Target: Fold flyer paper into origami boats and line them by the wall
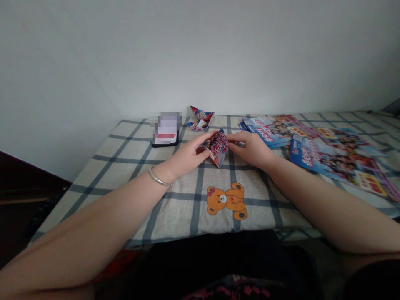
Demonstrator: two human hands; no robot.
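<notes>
The left hand (187, 156) and right hand (250, 148) meet over the checked cloth (118, 146), the fingers of each pinching one side of a small folded printed paper (218, 146); whether its lower tip rests on the cloth is hard to tell. At its 12 o'clock lies another folded paper shape (201, 118), at 10 o'clock a dark phone (166, 130) with its screen blurred, and at 3 o'clock printed leaflets (315, 160), the farthest cut off by the frame

Phone (166, 131) left of folded paper (218, 147), leaflets (328, 156) right; cloth (131, 166) beneath
</notes>
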